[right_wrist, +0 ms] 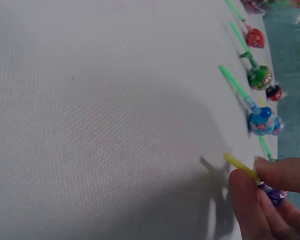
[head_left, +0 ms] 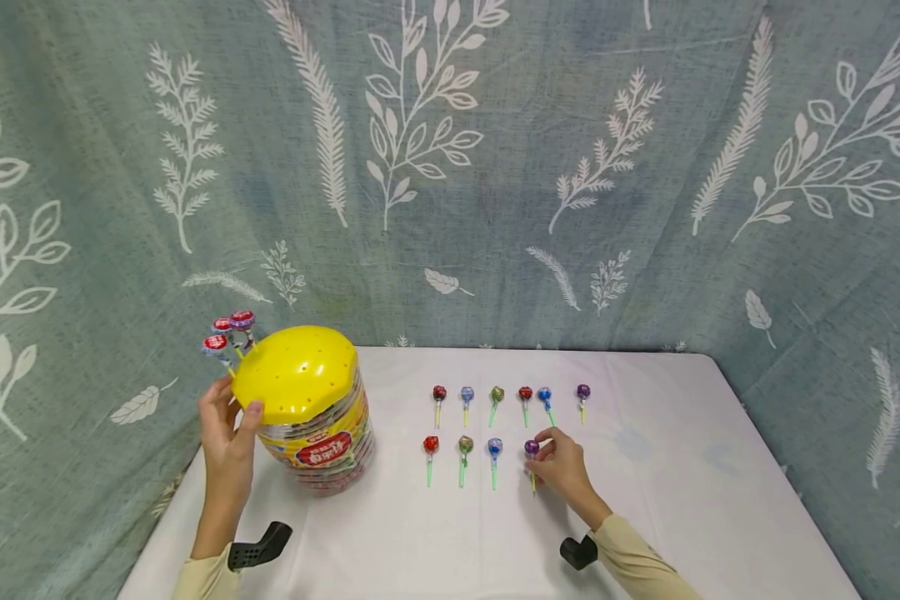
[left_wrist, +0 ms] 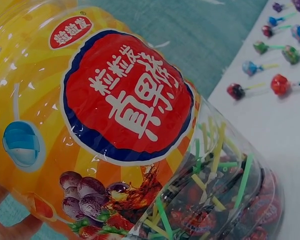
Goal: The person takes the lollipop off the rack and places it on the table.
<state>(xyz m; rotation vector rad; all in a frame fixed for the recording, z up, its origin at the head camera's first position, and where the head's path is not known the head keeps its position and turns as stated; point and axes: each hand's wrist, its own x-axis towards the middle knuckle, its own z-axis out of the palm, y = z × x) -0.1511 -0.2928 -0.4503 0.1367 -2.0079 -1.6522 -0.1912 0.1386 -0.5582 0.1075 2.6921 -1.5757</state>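
A clear plastic candy jar (head_left: 318,446) with a yellow lid (head_left: 296,375) stands at the left of the table, lollipops visible through its wall (left_wrist: 230,190). My left hand (head_left: 228,442) grips the lid's left edge, thumb at the front. Three red-topped lollipops (head_left: 228,332) stick up from holes in the lid beside that hand. At the near row's right end, my right hand (head_left: 562,471) pinches a purple lollipop (head_left: 532,448) by its yellow stick (right_wrist: 240,166). Left of it lie blue (head_left: 495,447), green (head_left: 465,445) and red (head_left: 431,445) lollipops.
Behind the near row lies a second row of several lollipops, from a dark red one (head_left: 439,392) to a purple one (head_left: 583,391). A white cloth (head_left: 690,500) covers the table. Patterned curtains (head_left: 495,275) hang at the back and sides.
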